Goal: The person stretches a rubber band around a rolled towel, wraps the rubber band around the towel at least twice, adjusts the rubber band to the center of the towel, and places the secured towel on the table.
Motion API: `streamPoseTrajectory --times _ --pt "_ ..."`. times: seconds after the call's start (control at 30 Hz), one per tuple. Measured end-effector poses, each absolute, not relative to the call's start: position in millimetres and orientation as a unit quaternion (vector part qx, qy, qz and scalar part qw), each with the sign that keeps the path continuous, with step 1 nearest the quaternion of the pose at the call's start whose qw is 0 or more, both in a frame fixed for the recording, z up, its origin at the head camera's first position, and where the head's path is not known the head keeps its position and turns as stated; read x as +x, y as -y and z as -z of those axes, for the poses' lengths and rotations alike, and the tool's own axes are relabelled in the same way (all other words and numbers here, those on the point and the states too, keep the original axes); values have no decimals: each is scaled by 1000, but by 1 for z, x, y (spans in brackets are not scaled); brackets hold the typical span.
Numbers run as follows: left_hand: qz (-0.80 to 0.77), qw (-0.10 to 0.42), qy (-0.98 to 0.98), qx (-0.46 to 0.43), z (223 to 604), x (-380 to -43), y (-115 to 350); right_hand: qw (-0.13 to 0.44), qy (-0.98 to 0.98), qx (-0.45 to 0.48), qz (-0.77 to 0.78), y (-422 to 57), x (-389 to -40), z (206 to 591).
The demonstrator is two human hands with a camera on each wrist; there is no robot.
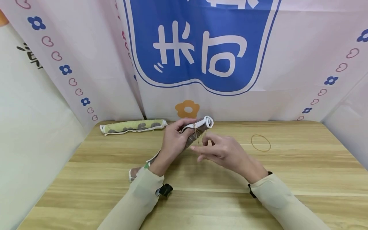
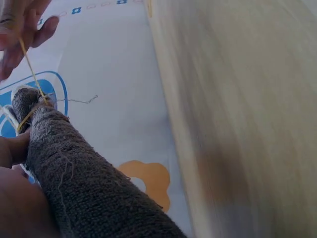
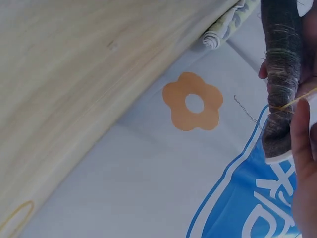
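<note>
A grey-brown towel (image 1: 202,127) with white edging is rolled into a tube and slants up to the right, its lower end emerging beyond my left forearm. My left hand (image 1: 173,137) grips the roll near its upper end, thumb along the top. Around that end loops a thin yellowish rubber band (image 2: 30,69), stretched away from the roll toward my right hand (image 1: 225,151). The right fingers, bent around the band, draw it out taut beside the towel. In the right wrist view the grey towel roll (image 3: 282,64) shows the band crossing near its folded end.
Another rolled towel (image 1: 132,126), yellow-green with grey patterns, lies along the table's back edge at left. A loose rubber band (image 1: 251,140) lies flat on the wooden table (image 1: 218,204) at right. Behind the table hangs a printed cloth (image 1: 161,102).
</note>
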State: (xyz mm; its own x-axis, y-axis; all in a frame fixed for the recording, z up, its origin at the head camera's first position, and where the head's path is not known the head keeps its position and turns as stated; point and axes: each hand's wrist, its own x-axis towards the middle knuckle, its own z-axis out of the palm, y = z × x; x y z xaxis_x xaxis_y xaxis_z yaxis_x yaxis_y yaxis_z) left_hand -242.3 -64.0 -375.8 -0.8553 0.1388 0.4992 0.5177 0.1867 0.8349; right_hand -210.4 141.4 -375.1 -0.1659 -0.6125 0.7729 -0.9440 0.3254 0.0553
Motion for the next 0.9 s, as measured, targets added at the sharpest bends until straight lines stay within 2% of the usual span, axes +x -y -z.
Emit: streamPoseTrajectory --times 0.23,0.47,0.67,0.8,0.9 --pt "591 137 765 -218 376 -241 66 405 744 495 -191 -136 -204 373" --pt "575 173 778 -184 372 -243 65 404 814 369 -195 -137 -200 373" --pt "552 226 786 -161 373 -244 65 402 854 267 -194 -133 -192 371" --pt "543 254 784 -159 375 -243 64 331 875 238 -259 -129 -186 367" --pt "550 265 776 -161 375 -241 63 215 877 215 -371 -126 -182 363"
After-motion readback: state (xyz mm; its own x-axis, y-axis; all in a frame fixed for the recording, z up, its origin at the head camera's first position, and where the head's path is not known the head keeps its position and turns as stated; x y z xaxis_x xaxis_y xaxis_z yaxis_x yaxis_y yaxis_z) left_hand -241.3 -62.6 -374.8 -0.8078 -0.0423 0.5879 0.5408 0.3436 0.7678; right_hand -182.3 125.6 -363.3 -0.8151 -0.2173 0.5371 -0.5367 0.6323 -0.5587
